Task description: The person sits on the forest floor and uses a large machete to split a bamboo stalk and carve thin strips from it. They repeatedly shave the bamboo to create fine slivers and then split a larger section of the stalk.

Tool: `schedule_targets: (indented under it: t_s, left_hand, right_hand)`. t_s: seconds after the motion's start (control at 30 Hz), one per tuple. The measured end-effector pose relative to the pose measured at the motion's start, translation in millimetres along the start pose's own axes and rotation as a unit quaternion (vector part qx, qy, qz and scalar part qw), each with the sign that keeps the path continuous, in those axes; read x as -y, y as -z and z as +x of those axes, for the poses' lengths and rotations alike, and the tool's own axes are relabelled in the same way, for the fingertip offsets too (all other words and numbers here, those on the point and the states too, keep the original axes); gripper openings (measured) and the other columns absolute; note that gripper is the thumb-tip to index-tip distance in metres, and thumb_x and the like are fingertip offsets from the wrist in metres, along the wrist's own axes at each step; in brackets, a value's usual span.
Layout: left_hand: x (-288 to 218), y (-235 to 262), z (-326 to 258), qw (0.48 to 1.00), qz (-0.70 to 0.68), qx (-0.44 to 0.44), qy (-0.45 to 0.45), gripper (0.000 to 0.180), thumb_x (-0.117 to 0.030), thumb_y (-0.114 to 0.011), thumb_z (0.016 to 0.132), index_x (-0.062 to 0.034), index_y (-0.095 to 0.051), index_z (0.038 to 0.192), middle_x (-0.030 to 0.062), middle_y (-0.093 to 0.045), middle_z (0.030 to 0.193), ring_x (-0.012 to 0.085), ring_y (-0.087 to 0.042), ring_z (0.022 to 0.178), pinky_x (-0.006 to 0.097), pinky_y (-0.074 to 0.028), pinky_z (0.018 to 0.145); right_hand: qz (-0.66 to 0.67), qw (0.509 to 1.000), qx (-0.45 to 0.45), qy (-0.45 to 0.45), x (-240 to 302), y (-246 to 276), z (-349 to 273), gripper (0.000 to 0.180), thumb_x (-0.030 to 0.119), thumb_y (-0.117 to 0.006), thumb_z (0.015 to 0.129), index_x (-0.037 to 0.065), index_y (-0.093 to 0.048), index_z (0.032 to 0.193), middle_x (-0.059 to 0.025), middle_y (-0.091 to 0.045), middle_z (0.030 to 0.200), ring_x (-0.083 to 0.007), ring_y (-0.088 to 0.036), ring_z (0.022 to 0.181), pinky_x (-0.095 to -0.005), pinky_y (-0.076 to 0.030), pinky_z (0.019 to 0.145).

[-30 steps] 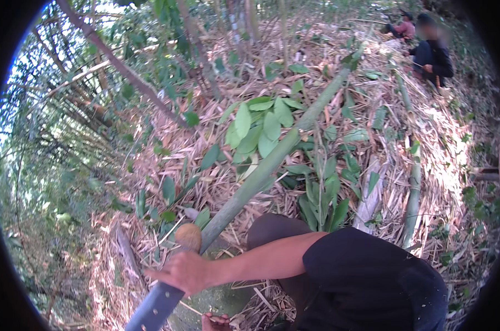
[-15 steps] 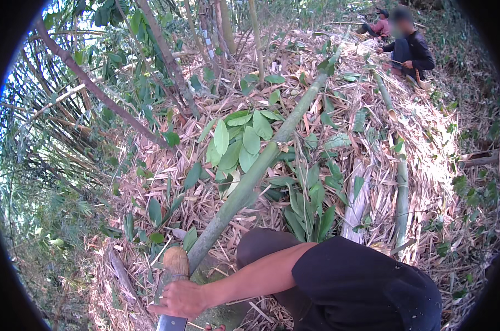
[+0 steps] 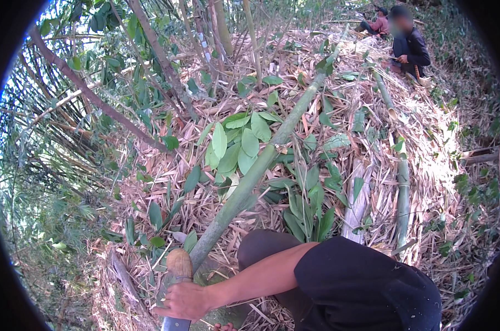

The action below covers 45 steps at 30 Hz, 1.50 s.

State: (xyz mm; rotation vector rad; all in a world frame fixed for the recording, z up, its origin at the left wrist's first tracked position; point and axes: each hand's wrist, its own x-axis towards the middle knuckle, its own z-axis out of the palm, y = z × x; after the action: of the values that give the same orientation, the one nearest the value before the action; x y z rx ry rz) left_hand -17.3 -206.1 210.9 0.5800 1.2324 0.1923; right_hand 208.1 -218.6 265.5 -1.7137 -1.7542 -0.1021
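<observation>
My right hand is closed around a machete, near where its wooden handle meets the blade. The rounded handle end points up, and the grey blade runs down out of the picture. Beside the handle lies a long green bamboo pole, stretching from the lower left to the far upper right. At the bottom edge, only curled fingertips of my left hand show, next to a blurred green surface. What they hold is cut off from view.
Dry bamboo leaves cover the ground, with broad green leaves left of the pole. A second bamboo pole and a weathered log lie to the right. Thin trunks rise at upper left. Two people sit at far right.
The machete and my right hand have shifted slightly right and down. More of my left fingertips shows at the bottom edge. The nearer seated person's hands have moved.
</observation>
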Motion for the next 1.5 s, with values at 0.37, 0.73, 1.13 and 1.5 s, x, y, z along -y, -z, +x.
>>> schedule_targets:
  t_s: [0.37,0.73,1.13,1.5]
  left_hand:
    - [-1,-13,8,0.997,-0.033,0.065,0.03,0.026,-0.024,-0.05,0.098,-0.0028,-0.055,0.112,0.0108,-0.063,0.077,0.0309,-0.067,0.087,0.037,-0.049,0.086]
    - [3,-2,9,0.996,-0.066,0.041,0.037,0.021,-0.025,-0.049,0.096,-0.0077,-0.057,0.103,0.0063,-0.058,0.076,0.0263,-0.061,0.077,0.038,-0.049,0.077]
    - [14,3,29,1.0,0.01,0.001,0.007,0.037,-0.027,-0.063,0.087,-0.0047,-0.051,0.115,0.012,-0.059,0.088,0.0284,-0.059,0.08,0.04,-0.05,0.076]
    - [60,181,197,0.917,0.338,0.095,-0.188,0.063,-0.024,-0.068,0.089,0.0058,-0.043,0.139,0.025,-0.064,0.109,0.0379,-0.062,0.095,0.045,-0.051,0.085]
  right_hand:
    - [-0.017,0.999,-0.021,0.025,-4,13,6,0.056,0.026,-0.064,0.079,0.004,-0.063,0.13,-0.0076,-0.07,0.076,-0.0225,-0.069,0.066,-0.0354,-0.056,0.062]
    - [-0.008,0.999,-0.006,0.042,4,0,5,0.06,0.03,-0.068,0.075,0.005,-0.063,0.129,-0.0072,-0.068,0.073,-0.0242,-0.068,0.065,-0.0356,-0.055,0.062]
    - [-0.013,0.999,0.035,0.008,16,-23,-3,0.056,0.022,-0.068,0.07,0.001,-0.061,0.121,-0.0085,-0.067,0.072,-0.028,-0.069,0.069,-0.0407,-0.054,0.062]
    - [-0.034,0.998,0.04,0.032,19,-24,3,0.077,0.035,-0.085,0.052,0.003,-0.058,0.117,-0.0075,-0.067,0.069,-0.0296,-0.069,0.064,-0.0437,-0.054,0.058]
